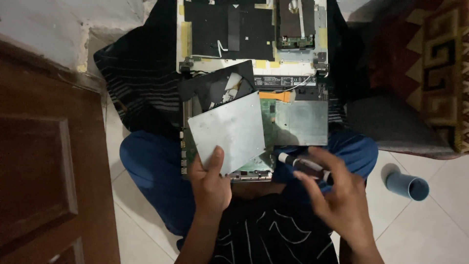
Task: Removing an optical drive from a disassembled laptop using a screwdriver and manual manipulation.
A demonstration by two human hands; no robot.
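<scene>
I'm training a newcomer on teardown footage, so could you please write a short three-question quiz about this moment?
1. Which hand grips the grey metal plate?
2. True or false: the right hand holds a black-and-white screwdriver.
3. The blue tube lies on: A) the rug, B) the tiled floor, C) the opened laptop.

Key: 1. The left hand. 2. True. 3. B.

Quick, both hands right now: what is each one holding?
Left hand: closed on the corner of the grey metal plate, thumb on top.
Right hand: fingers curled around the black-and-white screwdriver.
</scene>
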